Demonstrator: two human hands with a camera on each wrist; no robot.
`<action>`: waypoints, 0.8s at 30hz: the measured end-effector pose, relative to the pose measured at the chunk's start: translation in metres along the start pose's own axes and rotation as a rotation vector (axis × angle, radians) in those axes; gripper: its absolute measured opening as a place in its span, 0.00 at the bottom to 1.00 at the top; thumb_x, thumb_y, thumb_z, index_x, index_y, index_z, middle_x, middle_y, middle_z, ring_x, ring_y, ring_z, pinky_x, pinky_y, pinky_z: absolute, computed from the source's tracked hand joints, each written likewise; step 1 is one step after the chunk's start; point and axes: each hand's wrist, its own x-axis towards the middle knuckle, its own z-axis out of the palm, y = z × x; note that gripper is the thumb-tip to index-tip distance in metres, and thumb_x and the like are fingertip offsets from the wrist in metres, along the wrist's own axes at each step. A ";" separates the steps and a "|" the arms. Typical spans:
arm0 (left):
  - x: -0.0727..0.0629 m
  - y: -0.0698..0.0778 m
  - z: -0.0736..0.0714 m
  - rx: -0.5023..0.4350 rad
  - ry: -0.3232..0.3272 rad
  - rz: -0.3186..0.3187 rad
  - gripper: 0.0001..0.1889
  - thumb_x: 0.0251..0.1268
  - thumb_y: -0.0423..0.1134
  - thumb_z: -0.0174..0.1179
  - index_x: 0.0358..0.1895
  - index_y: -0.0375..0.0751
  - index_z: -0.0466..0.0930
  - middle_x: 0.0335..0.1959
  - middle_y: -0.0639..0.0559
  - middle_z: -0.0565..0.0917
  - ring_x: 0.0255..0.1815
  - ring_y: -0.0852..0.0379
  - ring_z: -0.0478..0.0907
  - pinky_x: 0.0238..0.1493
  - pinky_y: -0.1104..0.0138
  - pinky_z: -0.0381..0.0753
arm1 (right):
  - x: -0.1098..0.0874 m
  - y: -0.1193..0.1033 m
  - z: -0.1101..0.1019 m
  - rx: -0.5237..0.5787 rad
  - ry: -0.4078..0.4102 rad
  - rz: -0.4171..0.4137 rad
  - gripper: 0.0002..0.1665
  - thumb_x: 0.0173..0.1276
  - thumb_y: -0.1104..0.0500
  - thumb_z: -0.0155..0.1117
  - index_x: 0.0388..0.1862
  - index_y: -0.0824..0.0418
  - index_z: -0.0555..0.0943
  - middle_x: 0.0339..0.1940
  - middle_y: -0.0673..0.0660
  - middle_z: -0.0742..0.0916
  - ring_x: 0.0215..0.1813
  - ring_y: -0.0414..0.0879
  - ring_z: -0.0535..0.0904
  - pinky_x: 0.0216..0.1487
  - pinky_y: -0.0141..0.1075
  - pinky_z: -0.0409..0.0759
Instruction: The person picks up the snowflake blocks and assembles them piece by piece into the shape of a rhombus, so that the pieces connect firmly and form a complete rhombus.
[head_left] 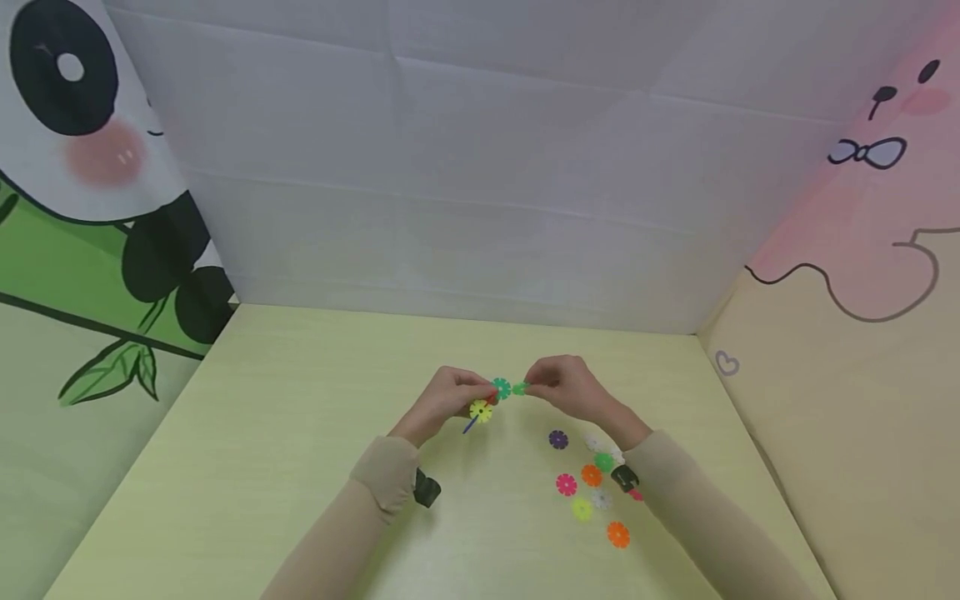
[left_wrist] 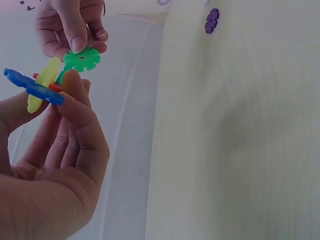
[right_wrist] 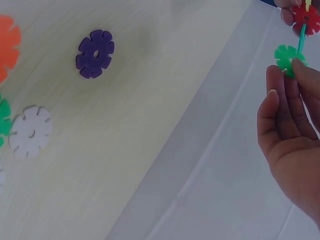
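Observation:
My left hand (head_left: 452,398) pinches a short chain of notched plastic discs above the table. Its blue disc (left_wrist: 33,86) crosses the yellow disc (head_left: 481,411), and the red disc (right_wrist: 306,20) lies by my left fingertips. A teal disc (head_left: 501,388) stands at the chain's far end, on the side toward my right hand. Between thumb and fingers, my right hand (head_left: 572,388) pinches a bright green disc (left_wrist: 82,60) by its edge. In the right wrist view the green disc meets the edge-on teal disc.
Loose discs lie on the table (head_left: 337,375) below my right forearm: a purple one (head_left: 558,439), a pink one (head_left: 566,484), a yellow-green one (head_left: 582,509), an orange one (head_left: 618,534) and several others. A pale wall (head_left: 465,208) rises behind, with printed side panels.

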 end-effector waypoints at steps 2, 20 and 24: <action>0.000 0.000 0.000 0.005 0.000 0.002 0.13 0.61 0.42 0.66 0.39 0.33 0.86 0.34 0.43 0.86 0.34 0.52 0.81 0.36 0.63 0.80 | 0.001 -0.002 0.001 -0.001 -0.003 -0.010 0.05 0.64 0.58 0.69 0.35 0.59 0.84 0.32 0.45 0.85 0.35 0.38 0.82 0.40 0.33 0.80; -0.004 0.001 -0.001 -0.006 -0.007 -0.012 0.11 0.63 0.41 0.64 0.38 0.34 0.86 0.34 0.44 0.86 0.35 0.52 0.83 0.37 0.62 0.81 | 0.002 -0.009 0.013 -0.057 0.078 -0.042 0.08 0.64 0.55 0.68 0.33 0.58 0.84 0.30 0.43 0.85 0.33 0.35 0.81 0.38 0.32 0.79; -0.004 0.002 0.000 -0.020 -0.003 -0.005 0.13 0.63 0.40 0.64 0.40 0.30 0.85 0.34 0.43 0.86 0.34 0.53 0.82 0.36 0.63 0.81 | 0.002 -0.011 0.013 -0.053 0.099 -0.053 0.06 0.64 0.57 0.69 0.33 0.59 0.85 0.30 0.44 0.86 0.32 0.35 0.81 0.37 0.32 0.80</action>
